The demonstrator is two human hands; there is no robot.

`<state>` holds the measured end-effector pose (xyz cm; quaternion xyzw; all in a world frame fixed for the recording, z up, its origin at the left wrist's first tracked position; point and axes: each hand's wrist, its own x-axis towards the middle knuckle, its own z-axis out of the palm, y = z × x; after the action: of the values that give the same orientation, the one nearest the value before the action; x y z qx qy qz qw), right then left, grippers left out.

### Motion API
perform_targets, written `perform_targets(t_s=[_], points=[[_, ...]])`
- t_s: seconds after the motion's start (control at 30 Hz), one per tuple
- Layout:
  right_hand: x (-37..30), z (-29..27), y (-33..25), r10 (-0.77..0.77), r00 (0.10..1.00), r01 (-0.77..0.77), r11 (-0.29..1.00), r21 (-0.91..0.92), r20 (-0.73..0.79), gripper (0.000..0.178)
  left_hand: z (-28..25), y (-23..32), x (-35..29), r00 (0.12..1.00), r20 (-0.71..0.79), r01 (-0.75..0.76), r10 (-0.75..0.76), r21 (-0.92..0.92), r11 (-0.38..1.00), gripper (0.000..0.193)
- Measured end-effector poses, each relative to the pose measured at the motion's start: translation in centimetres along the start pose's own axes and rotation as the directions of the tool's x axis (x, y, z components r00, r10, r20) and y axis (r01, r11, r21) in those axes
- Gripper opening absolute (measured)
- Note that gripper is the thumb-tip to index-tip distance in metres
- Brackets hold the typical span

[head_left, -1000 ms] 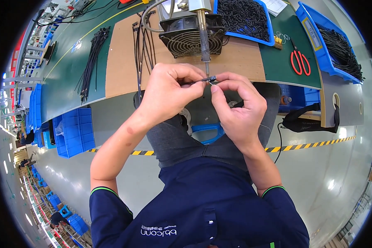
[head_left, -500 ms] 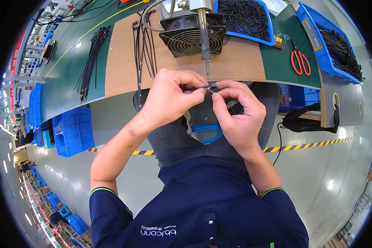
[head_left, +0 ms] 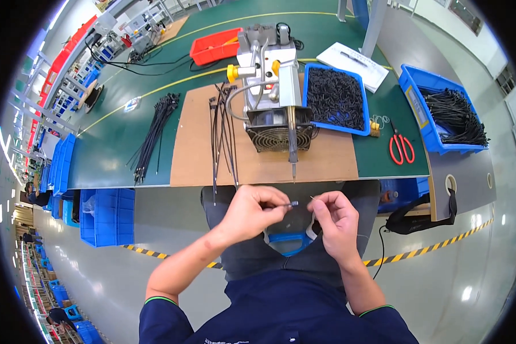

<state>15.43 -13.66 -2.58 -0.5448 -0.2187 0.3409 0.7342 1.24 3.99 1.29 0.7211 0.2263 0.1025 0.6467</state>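
At the far left, a co-worker appears in the room beyond the grey floor. Black-and-yellow tape crosses the floor. Blue bins stand at the left end of my bench; a blue crate sits below the bench edge.

The bench top is green, with yellow lines. A reel lies toward its far left. Next comes a bundle of black cables, then brown cardboard with loose cables across it, some overhanging the front edge.

My left hand is clamped on a black connector, which protrudes from the fingertips in front of the bench edge, above my lap. A red tray sits behind, left of the soldering machine. The machine's fan faces me; its tip points down, well apart from the connector.

My right hand pinches a fine wire. The hands are apart.

Rightward lie a blue tray of small black parts, paper, red-handled snips and a blue box of black cables. A black bag hangs below.
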Motion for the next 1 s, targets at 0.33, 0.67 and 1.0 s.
perform_targets(t_s=[0.33,0.67,1.0], points=[[-2.3,-0.9,-1.0,-0.048,0.941,0.126,0.969,-0.214,0.335,0.010,1.8,0.3,-4.0,0.995,0.096,0.029,-0.017,-0.119,0.992,0.011],[-3.0,-0.7,-1.8,0.036,0.980,0.009,0.974,-0.227,0.195,0.012,0.3,1.5,-5.4,0.981,0.125,0.148,-0.147,0.007,0.989,0.015],[-4.1,-1.7,-1.6,0.117,0.982,-0.112,0.993,-0.041,0.146,0.013,2.9,2.1,-6.1,0.996,-0.035,-0.062,0.080,0.360,0.931,0.012]])
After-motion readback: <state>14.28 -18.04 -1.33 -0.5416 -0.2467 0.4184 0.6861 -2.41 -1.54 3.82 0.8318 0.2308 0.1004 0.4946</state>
